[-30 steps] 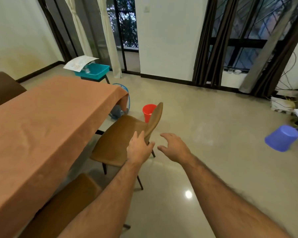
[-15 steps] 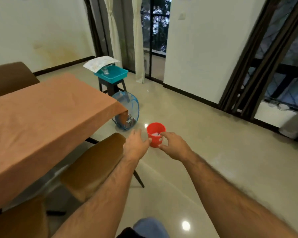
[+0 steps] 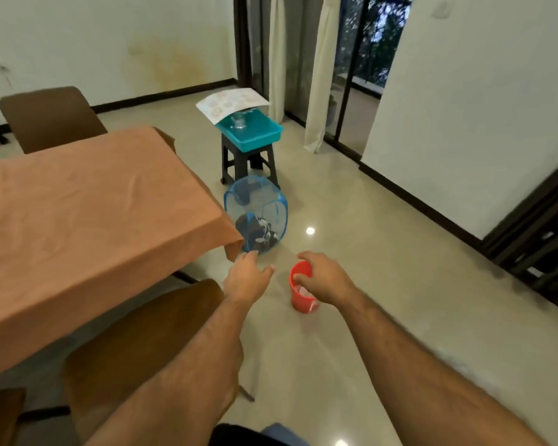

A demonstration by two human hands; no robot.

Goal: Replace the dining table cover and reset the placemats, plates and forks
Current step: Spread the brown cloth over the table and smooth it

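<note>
Worktop (image 3: 78, 220): we see it draped in an orange-brown cover (image 3: 116, 188); the cover's near corner hangs down just beside the mesh hamper.
Cover surface: we note creases; we see nothing lying on it.
Left hand (image 3: 245, 278): we record it unclenched, fingers spread, grasping nothing, held in the air in front of the cover's hanging corner.
Right hand (image 3: 324, 280): we see it above the rim of a red cup (image 3: 298, 296), fingers curled loosely; we cannot tell if it touches the cup or is only lined up with it in this view.
Red cup: we place it upright on the floor (image 3: 384, 252), something pale inside.
Mesh hamper (image 3: 256, 217): blue, on the floor past the worktop's corner; we make out dark cloth at its bottom.
Stool (image 3: 248, 162): dark, behind the hamper, carrying a teal tray (image 3: 255, 133).
Teal tray: we see clear glassware inside, too blurred to count; a white patterned sheet (image 3: 231, 103) rests tilted across its back rim.
Chairs: we count one brown chair (image 3: 49, 117) at the worktop's far end and another (image 3: 149, 336) tucked along the near side, under our left forearm.
</note>
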